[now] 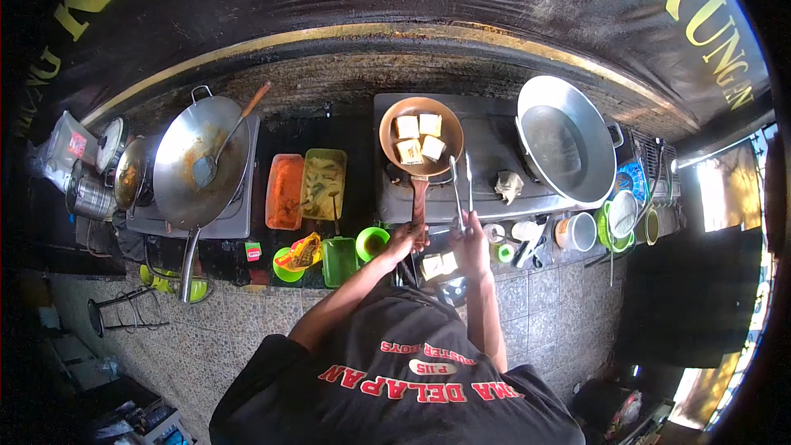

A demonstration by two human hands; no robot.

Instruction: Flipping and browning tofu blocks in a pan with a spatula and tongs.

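My left hand (405,242) grips the wooden handle (419,204) of a brown frying pan (455,128), which sits on a black gas stove (482,117). Several pale, square bread-like pieces (431,125) with browned patches lie in the pan. Metal tongs (457,193) are held in my right hand (473,247). Their tips are apart, beside the pan's lower right edge, with nothing between them. Similar pale pieces (435,266) lie below my hands, close to my body, partly hidden by my right hand.
To the right stands a large metal wok (559,142); a crumpled cloth (508,186) lies left of it. Another wok (179,154) with a ladle (205,170) stands left. Between are tubs of red paste (285,188) and green contents (324,182). Green cups (372,243) and scissors (536,253) line the front edge.
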